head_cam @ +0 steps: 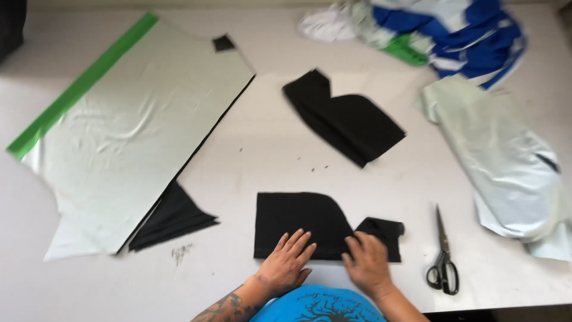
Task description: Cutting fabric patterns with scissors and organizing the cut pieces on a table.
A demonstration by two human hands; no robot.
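A white table (268,149) filled the view. The largest thing on it was a pale grey sheet (137,137) with a green strip along its far edge, lying at the left, with a black cloth corner (173,220) showing from under its near edge. At the right lay a crumpled pale grey cloth (506,167), and beyond it, at the far edge, a heap of blue, white and green cloth (441,33). Near the middle lay a folded black piece (345,119), well apart from the hands.

At the near edge lay a black cloth piece (301,220) with a curved upper right corner and a small flap turned over at its right end. The left hand (287,262) rested flat on its lower edge, fingers spread and released, grasping nothing. The right hand (368,262) lay just beside it, fingers loose and flat on the cloth near the flap. Black scissors (444,262) lay near the right hand, not touching it.
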